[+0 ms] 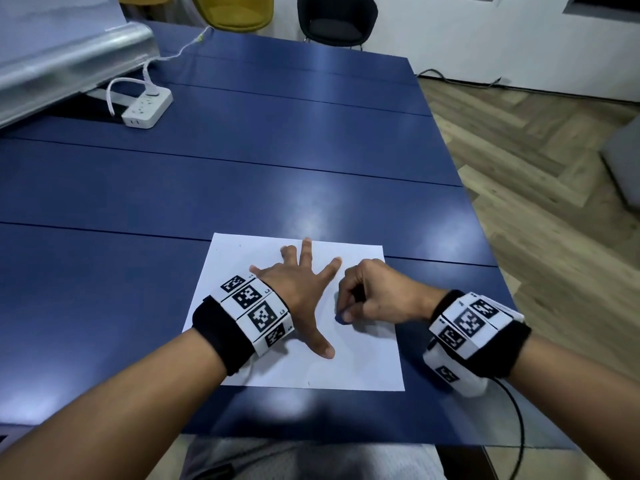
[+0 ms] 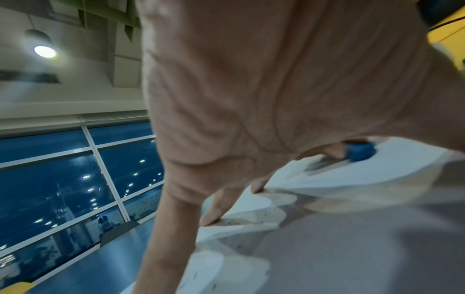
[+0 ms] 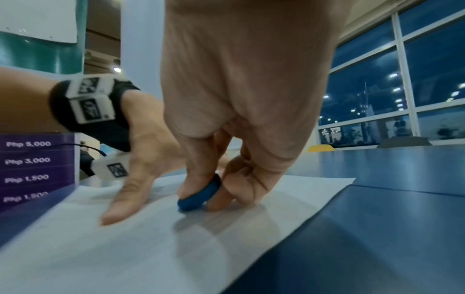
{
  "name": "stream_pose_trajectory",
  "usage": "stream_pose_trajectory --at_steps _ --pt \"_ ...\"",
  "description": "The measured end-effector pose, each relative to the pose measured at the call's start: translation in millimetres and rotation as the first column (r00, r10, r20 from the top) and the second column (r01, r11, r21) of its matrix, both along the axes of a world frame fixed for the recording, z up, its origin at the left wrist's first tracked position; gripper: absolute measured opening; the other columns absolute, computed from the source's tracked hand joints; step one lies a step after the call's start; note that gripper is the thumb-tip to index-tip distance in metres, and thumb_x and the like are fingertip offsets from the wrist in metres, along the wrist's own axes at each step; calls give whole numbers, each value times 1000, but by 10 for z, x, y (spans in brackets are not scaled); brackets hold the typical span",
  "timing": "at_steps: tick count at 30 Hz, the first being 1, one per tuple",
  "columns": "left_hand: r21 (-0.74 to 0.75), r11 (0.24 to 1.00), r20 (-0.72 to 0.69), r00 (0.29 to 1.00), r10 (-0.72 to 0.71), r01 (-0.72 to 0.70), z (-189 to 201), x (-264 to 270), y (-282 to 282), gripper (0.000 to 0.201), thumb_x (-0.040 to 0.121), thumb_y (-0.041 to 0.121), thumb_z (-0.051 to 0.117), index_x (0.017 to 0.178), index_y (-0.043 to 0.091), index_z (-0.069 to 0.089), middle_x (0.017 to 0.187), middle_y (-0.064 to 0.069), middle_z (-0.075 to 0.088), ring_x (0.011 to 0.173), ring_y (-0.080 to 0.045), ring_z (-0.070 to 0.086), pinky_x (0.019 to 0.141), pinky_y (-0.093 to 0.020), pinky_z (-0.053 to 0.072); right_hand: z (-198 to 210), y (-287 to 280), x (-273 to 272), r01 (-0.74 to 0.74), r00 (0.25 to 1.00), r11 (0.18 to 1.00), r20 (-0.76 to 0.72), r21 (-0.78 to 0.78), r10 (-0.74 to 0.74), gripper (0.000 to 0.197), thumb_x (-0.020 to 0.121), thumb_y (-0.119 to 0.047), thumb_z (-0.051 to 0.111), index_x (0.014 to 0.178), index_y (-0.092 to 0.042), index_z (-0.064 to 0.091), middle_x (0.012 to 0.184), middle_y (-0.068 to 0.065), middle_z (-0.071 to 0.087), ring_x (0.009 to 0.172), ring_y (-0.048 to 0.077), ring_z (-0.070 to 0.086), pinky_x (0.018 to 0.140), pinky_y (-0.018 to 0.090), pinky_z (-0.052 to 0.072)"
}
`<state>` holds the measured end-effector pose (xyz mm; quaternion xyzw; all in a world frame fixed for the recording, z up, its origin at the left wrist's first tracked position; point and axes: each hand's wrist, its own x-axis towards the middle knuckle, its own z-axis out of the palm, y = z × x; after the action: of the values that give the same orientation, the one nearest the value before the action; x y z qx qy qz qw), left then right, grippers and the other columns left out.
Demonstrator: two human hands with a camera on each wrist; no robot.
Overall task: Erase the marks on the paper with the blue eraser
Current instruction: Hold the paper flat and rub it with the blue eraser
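Observation:
A white sheet of paper (image 1: 367, 362) lies on the blue table near its front edge. My left hand (image 1: 298, 289) rests flat on the paper with fingers spread, pressing it down. My right hand (image 1: 367, 296) is just to its right, fingers curled, pinching the blue eraser (image 3: 198, 196) between thumb and fingers. The eraser's lower edge touches the paper (image 3: 156, 248). In the head view only a sliver of the eraser (image 1: 341, 319) shows under the thumb. The left wrist view shows the eraser (image 2: 359, 152) on the paper, beyond the palm. No marks are clear near it.
A white power strip (image 1: 147, 109) with a plugged cable sits at the table's back left, beside a large grey slanted panel (image 1: 69, 60). The table's right edge (image 1: 478, 209) drops to a wooden floor. Yellow and black chairs stand beyond the far edge.

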<state>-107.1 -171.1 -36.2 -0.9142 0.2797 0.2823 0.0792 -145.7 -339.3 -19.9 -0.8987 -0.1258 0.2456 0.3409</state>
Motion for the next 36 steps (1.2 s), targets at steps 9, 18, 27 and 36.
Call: stream_pose_trajectory --at_steps 9,18,27,36 --pt "-11 1000 2 1000 5 -5 -20 -2 3 153 42 78 81 147 44 -25 158 -11 -33 147 -41 -12 99 -77 28 26 -24 194 -45 996 997 -79 -66 40 10 72 3 73 77 -5 76 75 2 76 64 4 69 69 23 57" --pt "-1 1000 2 1000 -5 5 -46 13 6 154 42 79 80 147 42 -26 157 -13 -34 147 -41 -13 99 -78 26 42 -78 -97 -183 964 980 -211 -81 163 15 71 1 74 70 -14 74 80 10 75 61 3 61 62 19 50" --pt "8 1000 -17 1000 -1 2 -30 17 3 153 43 79 80 146 43 -27 156 -11 -36 147 -40 -15 99 -78 26 36 -181 480 207 975 977 95 -45 -202 6 75 -1 75 72 -3 70 62 4 70 41 4 55 48 21 45" --pt "-5 1000 -26 1000 -3 3 -32 11 13 152 45 77 81 147 42 -28 156 -13 -36 147 -41 -16 98 -80 23 45 -243 491 202 979 978 44 -62 -199 16 72 1 75 63 -9 69 56 -1 69 47 9 62 53 23 50"
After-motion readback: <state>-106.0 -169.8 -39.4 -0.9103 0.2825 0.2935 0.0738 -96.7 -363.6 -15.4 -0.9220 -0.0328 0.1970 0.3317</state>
